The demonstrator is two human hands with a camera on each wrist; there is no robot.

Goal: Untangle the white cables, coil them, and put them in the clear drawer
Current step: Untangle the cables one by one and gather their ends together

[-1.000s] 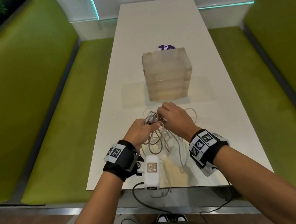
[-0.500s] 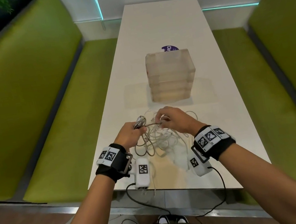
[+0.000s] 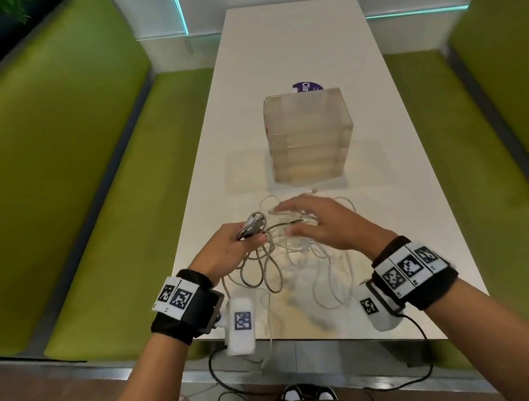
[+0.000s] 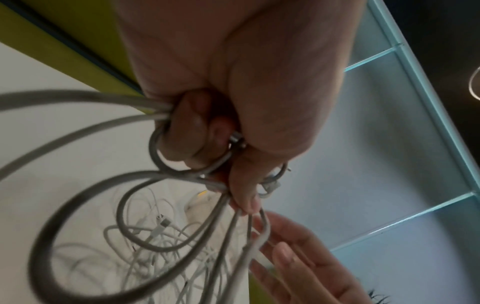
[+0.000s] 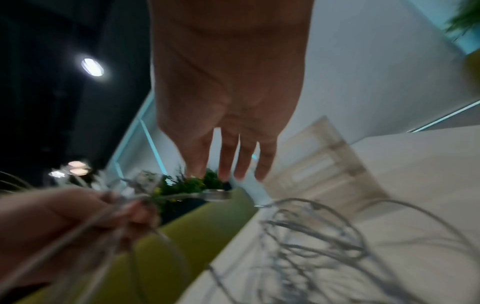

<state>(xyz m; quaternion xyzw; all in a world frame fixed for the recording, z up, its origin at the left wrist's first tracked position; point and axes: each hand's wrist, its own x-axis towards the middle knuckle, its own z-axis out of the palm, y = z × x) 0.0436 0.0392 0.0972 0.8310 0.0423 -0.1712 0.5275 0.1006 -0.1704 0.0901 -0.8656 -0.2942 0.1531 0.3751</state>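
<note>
A tangle of white cables [image 3: 299, 257] lies on the near end of the white table [image 3: 295, 56]. My left hand [image 3: 228, 244] grips a bunch of cable loops [image 4: 145, 185] and plug ends [image 3: 253, 223], lifted a little above the heap. My right hand [image 3: 322, 222] hovers just over the tangle with straight, spread fingers [image 5: 228, 156] and holds nothing. The clear drawer unit [image 3: 309, 134] stands just beyond the cables, its drawers closed; it also shows blurred in the right wrist view [image 5: 324, 156].
Green padded benches [image 3: 44, 173] run along both sides of the table. A purple round sticker [image 3: 305, 87] lies behind the drawer unit. Some cable loops hang over the near table edge [image 3: 312, 335].
My right hand has let go of the cables and spread its fingers over the heap. My left hand has drawn its bunch a little to the left.
</note>
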